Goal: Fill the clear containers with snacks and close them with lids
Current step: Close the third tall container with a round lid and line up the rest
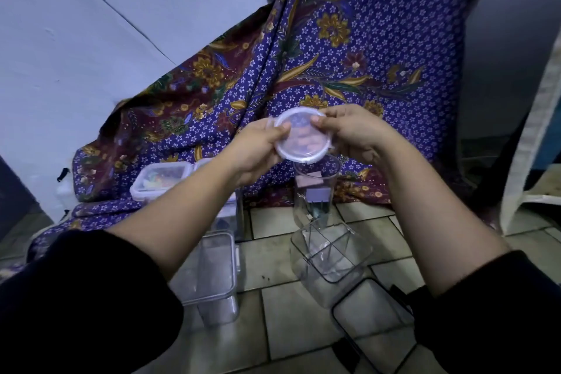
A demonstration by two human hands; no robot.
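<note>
Above tiles, left grip and right grip pinch lid (tilted).

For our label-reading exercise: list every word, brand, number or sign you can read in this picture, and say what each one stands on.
No text can be read anywhere.
The round lid, pinched between the left hand and the right hand: no print shows.
The tall clear container: pale squarish patches show through it, too blurred to tell whether they bear text.
The patterned cloth: flowers and stars only, no letters.
</note>
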